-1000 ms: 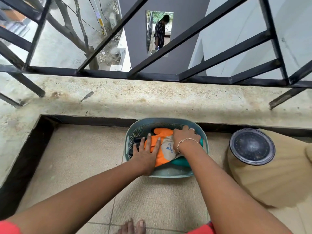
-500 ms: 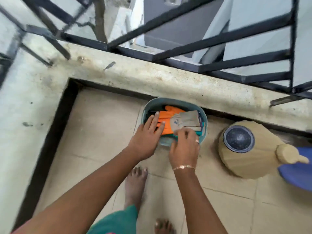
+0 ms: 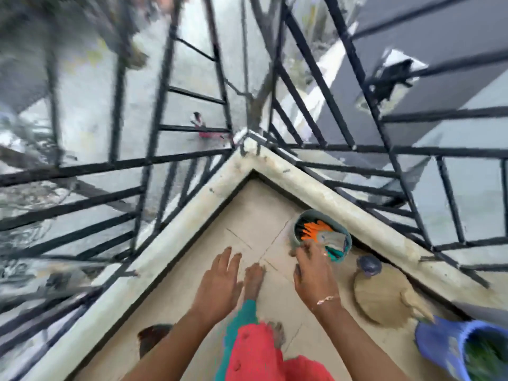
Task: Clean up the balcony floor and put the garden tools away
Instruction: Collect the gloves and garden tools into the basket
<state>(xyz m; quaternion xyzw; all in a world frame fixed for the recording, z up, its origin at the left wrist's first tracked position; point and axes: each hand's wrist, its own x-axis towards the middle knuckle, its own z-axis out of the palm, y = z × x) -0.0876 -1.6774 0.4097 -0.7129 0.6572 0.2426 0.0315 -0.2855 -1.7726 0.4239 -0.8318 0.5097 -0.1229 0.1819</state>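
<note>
Down by the balcony corner, the left hand (image 3: 220,281) is flat and loose over the tiled floor (image 3: 255,213) and holds nothing. The right hand (image 3: 313,273) is at the near rim of the teal basket (image 3: 295,229), but blur hides whether it grips. In the basket lie orange and grey garden gloves (image 3: 316,232) on something teal, so the tools look packed. The floor looks swept. 1 blue tub (image 3: 445,345) holds green leaves (image 3: 483,358) and likely needs emptying

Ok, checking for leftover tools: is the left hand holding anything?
No, the left hand is open above the floor, fingers spread, holding nothing.
</note>
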